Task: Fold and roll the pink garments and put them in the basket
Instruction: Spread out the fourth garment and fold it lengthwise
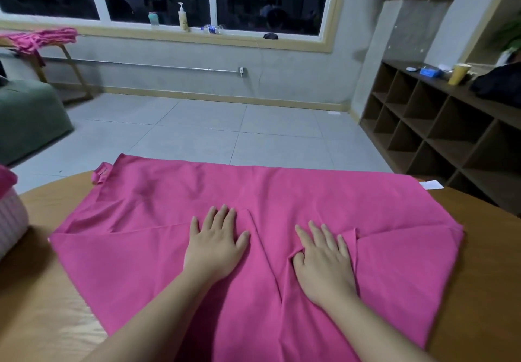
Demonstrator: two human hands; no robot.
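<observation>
Left hand (215, 244) and right hand (324, 257) flat, fingers spread, pressing pink garment (169, 248) spread across wooden table (42, 291). Side corners folded inward toward hands. Bare table strips left and right of cloth. Basket (11, 215) at left table edge. Tiled floor (197, 130) beyond.

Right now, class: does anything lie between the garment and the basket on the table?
Nothing visible does. The pink garment lies flat under both hands, left hand and right hand; only bare table separates it from the basket at the left edge.

Home living room; sofa (28, 113); cubby shelf (439, 133); tiled floor (225, 133).
</observation>
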